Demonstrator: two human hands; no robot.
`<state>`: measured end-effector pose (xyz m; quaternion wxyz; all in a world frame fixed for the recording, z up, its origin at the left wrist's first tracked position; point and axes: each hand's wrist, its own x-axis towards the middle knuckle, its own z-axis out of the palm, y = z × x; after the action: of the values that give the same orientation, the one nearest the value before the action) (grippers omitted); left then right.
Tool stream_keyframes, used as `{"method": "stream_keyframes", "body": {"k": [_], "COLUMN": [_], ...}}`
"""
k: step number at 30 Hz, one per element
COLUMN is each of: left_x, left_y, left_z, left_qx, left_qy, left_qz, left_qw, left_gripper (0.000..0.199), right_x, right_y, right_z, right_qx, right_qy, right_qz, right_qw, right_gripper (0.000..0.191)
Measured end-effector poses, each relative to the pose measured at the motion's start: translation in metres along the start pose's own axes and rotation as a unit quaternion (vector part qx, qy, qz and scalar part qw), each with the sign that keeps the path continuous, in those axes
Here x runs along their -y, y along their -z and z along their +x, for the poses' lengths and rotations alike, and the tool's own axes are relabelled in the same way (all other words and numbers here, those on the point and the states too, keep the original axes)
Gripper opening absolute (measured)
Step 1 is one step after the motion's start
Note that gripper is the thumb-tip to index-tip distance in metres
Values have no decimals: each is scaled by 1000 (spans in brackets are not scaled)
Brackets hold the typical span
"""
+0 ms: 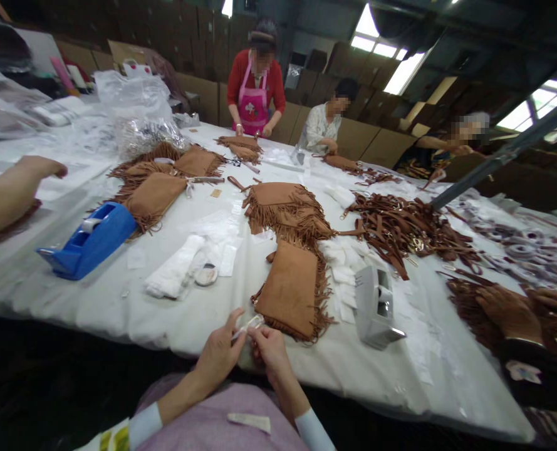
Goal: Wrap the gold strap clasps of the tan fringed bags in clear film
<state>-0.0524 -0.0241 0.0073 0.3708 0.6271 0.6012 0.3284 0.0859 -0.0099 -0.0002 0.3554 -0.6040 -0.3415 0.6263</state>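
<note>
Strip (pixel 255 322) between the fingertips of both hands, low by the near edge of the table (pixel 165 316). Left hand (pixel 219 346) in a loose pinch at one end, index finger raised; right hand (pixel 269 351) in a closer pinch at the other, fingers curled. Clear to whitish, narrow, glossy; cannot tell whether film or tape. Likely almost weightless, limp, slippery and quick to crease; best taken by its ends, with light fingertips.

Just beyond the right hand, a tan pouch (pixel 290 285), lying flat: suede-like, roughly rectangular, with stringy fringe (pixel 324 294) down its right side. Probably light and soft with some body; best gripped by the plain face, clear of the strands. To the right of the right hand, a grey dispenser (pixel 368 308), hard and angular. Ahead of the left hand, a white bundle (pixel 175 269), soft and crumpled, beside a flat disc (pixel 206 274). Farther out leftward, a blue dispenser (pixel 90 241), smooth and hard.
</note>
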Motion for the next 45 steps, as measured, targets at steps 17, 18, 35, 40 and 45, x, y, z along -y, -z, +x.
{"method": "stream_keyframes", "body": {"k": [17,18,35,40,45], "left_x": [1,2,-15,-20,-16], "left_y": [3,3,7,2,3], "left_z": [26,27,11,14,18], "left_qx": [180,186,40,74,213], "left_qy": [258,262,93,117,157], "left_qz": [-365,-390,-157,-231,-385], "left_qw": [876,863,982,963,884], "left_gripper": [27,28,19,33,46], "right_x": [-5,-4,18,17,25], "right_y": [10,12,-5,-2,8], "right_z": [-5,-6,-27,-22,-25], "right_qx": [68,75,46,95,170], "right_qy": [39,40,-65,-106,-119], "right_qz": [45,48,314,432,456], "right_qw": [996,995,946,891,866], "right_gripper": [34,34,39,27,28]}}
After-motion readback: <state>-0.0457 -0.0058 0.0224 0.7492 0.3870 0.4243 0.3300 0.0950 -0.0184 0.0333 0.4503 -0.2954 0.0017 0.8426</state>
